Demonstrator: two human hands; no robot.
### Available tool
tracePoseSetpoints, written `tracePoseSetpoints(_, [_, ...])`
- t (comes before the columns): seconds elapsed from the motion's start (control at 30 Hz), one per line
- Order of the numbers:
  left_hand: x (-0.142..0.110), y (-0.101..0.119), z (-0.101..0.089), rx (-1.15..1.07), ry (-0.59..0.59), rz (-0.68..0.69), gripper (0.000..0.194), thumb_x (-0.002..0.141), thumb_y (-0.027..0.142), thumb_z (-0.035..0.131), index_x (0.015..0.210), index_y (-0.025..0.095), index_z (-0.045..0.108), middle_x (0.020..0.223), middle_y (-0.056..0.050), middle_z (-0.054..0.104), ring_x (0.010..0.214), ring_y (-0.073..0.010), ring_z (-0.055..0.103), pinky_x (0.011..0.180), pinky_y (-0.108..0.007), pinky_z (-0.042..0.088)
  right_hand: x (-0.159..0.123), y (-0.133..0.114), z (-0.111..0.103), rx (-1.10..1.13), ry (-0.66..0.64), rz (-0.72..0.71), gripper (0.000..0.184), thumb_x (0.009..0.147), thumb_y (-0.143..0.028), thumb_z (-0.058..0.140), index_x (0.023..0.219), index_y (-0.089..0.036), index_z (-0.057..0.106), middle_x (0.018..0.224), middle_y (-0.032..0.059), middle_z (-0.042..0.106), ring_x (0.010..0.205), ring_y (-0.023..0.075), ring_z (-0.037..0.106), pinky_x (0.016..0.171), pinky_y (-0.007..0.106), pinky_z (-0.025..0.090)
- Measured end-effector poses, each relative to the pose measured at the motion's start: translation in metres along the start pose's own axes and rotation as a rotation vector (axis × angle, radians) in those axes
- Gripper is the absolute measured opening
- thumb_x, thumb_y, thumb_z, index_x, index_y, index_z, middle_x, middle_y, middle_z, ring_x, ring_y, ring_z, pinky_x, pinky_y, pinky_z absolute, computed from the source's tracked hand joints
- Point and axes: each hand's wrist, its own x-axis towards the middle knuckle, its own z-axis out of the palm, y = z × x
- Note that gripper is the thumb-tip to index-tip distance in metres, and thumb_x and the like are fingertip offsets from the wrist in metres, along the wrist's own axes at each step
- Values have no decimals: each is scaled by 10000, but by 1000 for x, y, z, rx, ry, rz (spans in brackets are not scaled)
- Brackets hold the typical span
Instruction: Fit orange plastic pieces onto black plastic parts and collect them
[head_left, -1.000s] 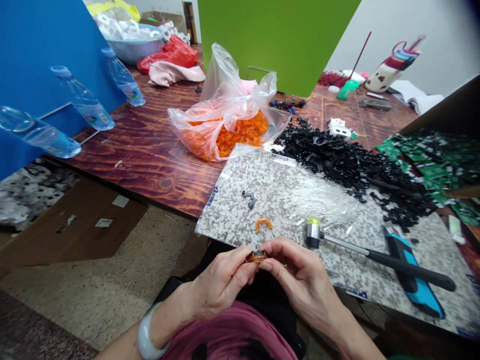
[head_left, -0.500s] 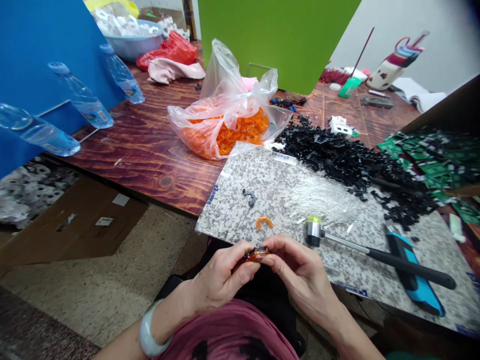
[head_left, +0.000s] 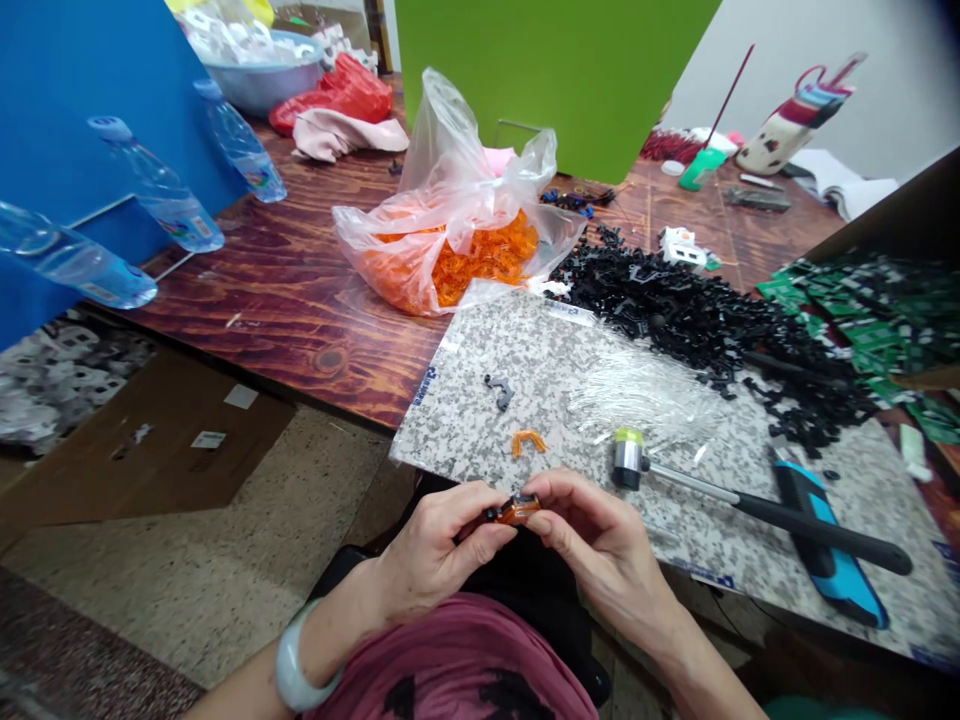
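Observation:
Between the fingertips of both hands is a small orange and black plastic part [head_left: 517, 511], held just in front of the board's near edge. My left hand [head_left: 442, 545] pinches its left end, and my right hand [head_left: 592, 530] grips the right end with thumb and forefinger. Fingers hide both ends of it. Just beyond the hands, a loose orange curved piece [head_left: 529, 442] lies on the speckled board [head_left: 465, 440]. Farther off on the same board rests a single black bracket-like piece [head_left: 499, 391].
A two-faced mallet [head_left: 705, 485] lies across a blue and black tool [head_left: 832, 560] on the right. Behind are thin clear strands [head_left: 645, 395], a heap of black pieces [head_left: 690, 310] and a plastic bag [head_left: 390, 260] of orange pieces. Water bottles [head_left: 161, 190] lean at left.
The orange and black part has tilted slightly, and my left fingers have shifted a little on it. Both hands still hold it in nearly the same place.

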Motion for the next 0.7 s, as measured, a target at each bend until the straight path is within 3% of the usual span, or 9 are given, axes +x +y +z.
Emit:
tracePoseSetpoints(0.1, [-1,0,0,-41,-6,-37,222,939,303,434,870,161,590,690,-6,521,624,-135,471,593,-232,385,-1,1,0,-59,5,-19,162,890,-314,567,1004,-217,628,907,54,632,780,161,603,660,258,512])
tracePoseSetpoints(0.2, [-5,-1,1,-164,-2,-144,301,952,361,402,803,161,571,678,-3,518,623,-130,475,607,-236,387,-2,-3,-9,-213,48,-126,196,894,-281,558,1078,-229,599,959,57,628,791,165,612,676,277,515])
tracePoseSetpoints(0.3, [-14,-5,4,-394,44,-294,338,945,431,412,803,157,551,646,14,496,591,-116,463,596,-235,381,-6,-5,-36,-523,205,-232,185,885,-242,568,1068,-233,595,1003,65,629,851,186,612,752,318,497])
tracePoseSetpoints(0.4, [-23,-12,9,-652,109,-429,336,919,465,465,818,153,538,609,40,459,536,-93,423,539,-220,346,-13,3,-77,-836,335,-233,162,871,-283,585,1020,-226,609,1008,75,633,940,231,597,839,369,455])
tracePoseSetpoints(0.53, [-30,-23,11,-796,168,-543,361,875,497,530,793,146,540,585,54,437,496,-78,399,498,-212,299,-24,27,-124,-1158,220,-148,259,873,-433,538,995,-217,614,932,75,658,867,261,604,774,386,440])
tracePoseSetpoints(0.7, [-29,-34,11,-811,177,-586,383,840,522,565,783,144,545,590,53,439,504,-79,410,498,-209,307,-28,43,-140,-1347,170,-194,329,934,-465,396,976,-220,610,863,70,675,803,258,613,697,370,405])
